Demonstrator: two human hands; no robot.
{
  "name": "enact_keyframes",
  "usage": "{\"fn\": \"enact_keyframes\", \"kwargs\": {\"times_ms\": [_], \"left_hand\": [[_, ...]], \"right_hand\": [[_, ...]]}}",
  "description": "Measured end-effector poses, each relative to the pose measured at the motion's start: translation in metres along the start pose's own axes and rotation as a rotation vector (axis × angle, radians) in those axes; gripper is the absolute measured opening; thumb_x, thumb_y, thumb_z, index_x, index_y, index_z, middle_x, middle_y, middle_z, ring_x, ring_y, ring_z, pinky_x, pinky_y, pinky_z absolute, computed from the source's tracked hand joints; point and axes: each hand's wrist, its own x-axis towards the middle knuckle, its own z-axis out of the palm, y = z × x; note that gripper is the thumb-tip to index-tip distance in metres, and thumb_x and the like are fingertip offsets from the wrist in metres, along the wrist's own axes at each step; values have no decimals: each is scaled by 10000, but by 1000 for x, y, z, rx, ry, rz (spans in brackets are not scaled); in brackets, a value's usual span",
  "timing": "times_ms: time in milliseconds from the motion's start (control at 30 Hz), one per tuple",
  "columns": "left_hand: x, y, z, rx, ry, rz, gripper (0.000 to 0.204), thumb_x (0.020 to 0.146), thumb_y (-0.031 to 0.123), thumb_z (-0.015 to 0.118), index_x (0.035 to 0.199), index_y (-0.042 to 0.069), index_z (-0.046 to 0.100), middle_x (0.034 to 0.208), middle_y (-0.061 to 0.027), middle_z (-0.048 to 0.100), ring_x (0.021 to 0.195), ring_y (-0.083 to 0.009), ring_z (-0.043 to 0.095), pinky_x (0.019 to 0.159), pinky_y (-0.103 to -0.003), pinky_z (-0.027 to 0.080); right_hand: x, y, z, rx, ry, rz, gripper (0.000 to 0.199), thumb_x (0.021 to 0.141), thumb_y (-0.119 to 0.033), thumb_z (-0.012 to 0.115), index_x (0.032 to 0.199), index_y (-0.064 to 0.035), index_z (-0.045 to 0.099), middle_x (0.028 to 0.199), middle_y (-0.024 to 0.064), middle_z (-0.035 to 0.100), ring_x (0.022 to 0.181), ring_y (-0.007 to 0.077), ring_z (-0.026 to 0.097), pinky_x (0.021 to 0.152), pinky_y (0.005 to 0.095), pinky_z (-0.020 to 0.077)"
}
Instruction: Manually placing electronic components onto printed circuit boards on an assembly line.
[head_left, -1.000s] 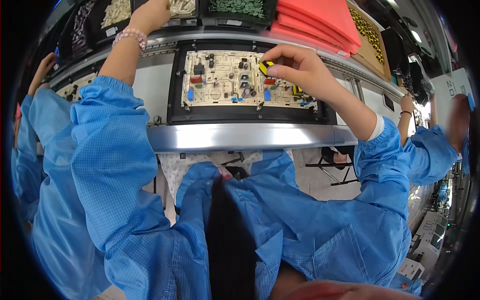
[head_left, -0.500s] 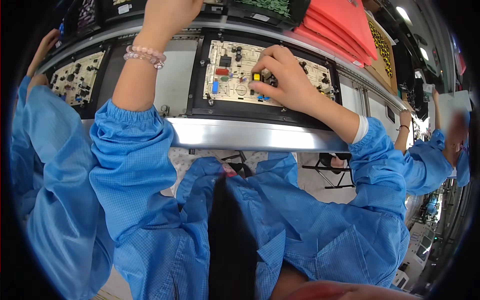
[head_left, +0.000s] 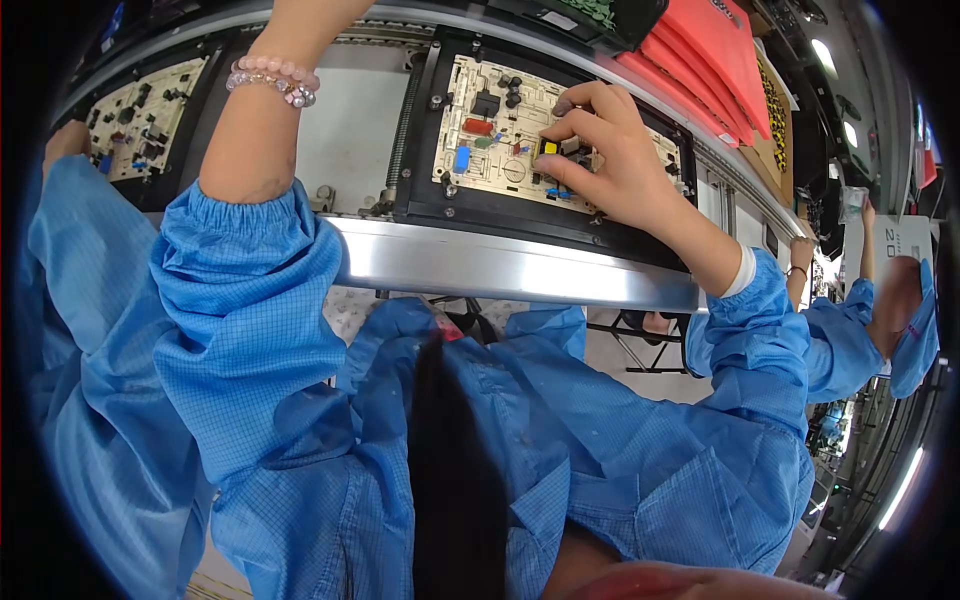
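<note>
My right hand (head_left: 628, 165) reaches over a cream circuit board (head_left: 482, 172), thumb and fingertips pinching a small yellow-topped component (head_left: 549, 147) near the board's middle. The palm and fingers cover part of the board's right half. Left of the fingers stand a red component (head_left: 478, 126), a blue block (head_left: 461, 159) and several black parts. A black frame (head_left: 520, 227) surrounds the board. My left hand (head_left: 318, 14) is stretched forward to the top edge of the picture, beside the frame's far left; its fingers are cut off from view.
A shiny metal rail (head_left: 500, 272) runs along the near side. Another framed board (head_left: 125, 150) lies at the left, by a co-worker's blue sleeve (head_left: 85, 215). Red sheets (head_left: 690, 75) and a black bin (head_left: 580, 22) of green parts stand beyond. Another person works at far right.
The framed board appears farther right and higher in the picture, and my right hand has moved with it, still at the yellow-topped component. My left hand has gone farther out of the top edge.
</note>
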Motion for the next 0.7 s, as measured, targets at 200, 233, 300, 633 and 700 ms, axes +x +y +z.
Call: {"fn": "enact_keyframes", "kwargs": {"times_ms": [200, 233, 300, 633, 700], "left_hand": [[4, -3, -1, -297, -67, -114, 161, 797, 55, 573, 948, 15, 609, 797, -132, 644, 715, -208, 617, 648, -320, 480], [5, -4, 0, -319, -59, -87, 160, 792, 41, 570, 944, 7, 608, 798, -115, 645, 715, -179, 609, 641, -304, 476], [2, -3, -1, -378, -83, -130, 155, 800, 60, 580, 941, 4, 610, 800, -113, 646, 726, -182, 611, 652, -308, 478], [-30, -3, 5, -241, 4, 55, 133, 856, 90, 563, 949, 6, 607, 874, -168, 633, 813, -263, 610, 749, -347, 476], [-37, -6, 9, -258, -2, 31, 152, 855, 89, 563, 980, 11, 599, 896, -174, 634, 831, -276, 615, 752, -355, 477]], "right_hand": [[-3, 4, 4, 61, 16, 33, 256, 730, -209, 754, 910, -56, 657, 1059, 105, 533, 1000, 274, 482, 879, 372, 387], [-3, 3, 4, 62, 15, 34, 256, 730, -209, 754, 910, -56, 657, 1059, 105, 533, 1000, 274, 482, 879, 372, 387], [-3, 1, 3, 25, 17, 38, 263, 724, -210, 759, 910, -56, 656, 1057, 105, 534, 1000, 276, 481, 878, 374, 386], [-22, -11, 13, -64, 17, 13, 250, 711, -202, 768, 877, -50, 658, 1037, 106, 538, 987, 280, 483, 861, 368, 395], [-27, -10, 19, -44, 1, 22, 251, 707, -194, 768, 879, -49, 658, 1035, 100, 540, 978, 276, 486, 853, 362, 399]]}}
